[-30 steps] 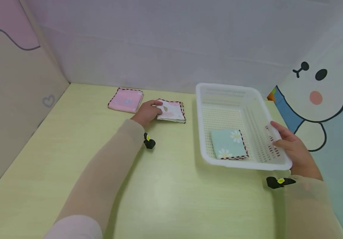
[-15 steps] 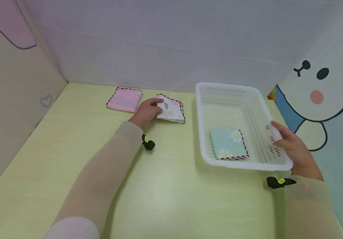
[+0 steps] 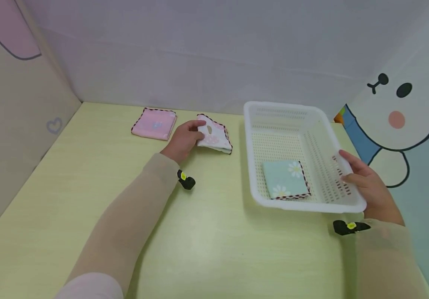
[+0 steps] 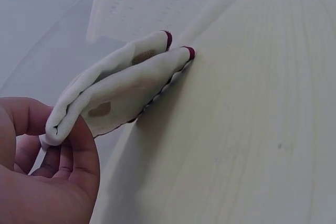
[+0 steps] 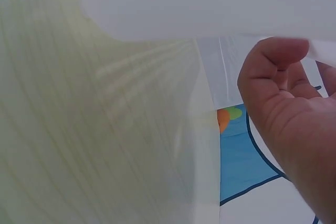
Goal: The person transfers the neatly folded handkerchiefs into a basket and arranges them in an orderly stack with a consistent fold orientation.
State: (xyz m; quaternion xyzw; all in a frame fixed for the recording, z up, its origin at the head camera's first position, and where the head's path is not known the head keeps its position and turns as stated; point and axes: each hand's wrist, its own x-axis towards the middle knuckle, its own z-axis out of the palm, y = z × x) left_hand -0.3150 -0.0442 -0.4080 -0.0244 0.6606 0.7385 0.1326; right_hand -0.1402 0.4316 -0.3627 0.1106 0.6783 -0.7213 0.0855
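Observation:
My left hand (image 3: 182, 140) pinches the left edge of a folded white handkerchief (image 3: 214, 135) with pink prints and a dark checked border. In the left wrist view the folded handkerchief (image 4: 121, 87) tilts up off the table, its layers parting toward the far end. My right hand (image 3: 373, 189) grips the right rim of a white plastic basket (image 3: 249, 158), thumb inside. Seen from the right wrist, the hand (image 5: 294, 98) curls up against the basket's underside (image 5: 199, 6). Inside the basket lies a folded mint-green handkerchief (image 3: 286, 179) with white daisies.
A folded pink handkerchief (image 3: 155, 123) lies left of my left hand near the back of the pale wooden table (image 3: 207, 232). A grey-white wall (image 3: 162, 74) rises behind the table edge, and a cartoon-printed panel (image 3: 405, 137) stands at the right.
The white handkerchief's left edge has been lifted, so the cloth now tilts. My left hand has risen slightly with it. The right hand and basket have stayed put.

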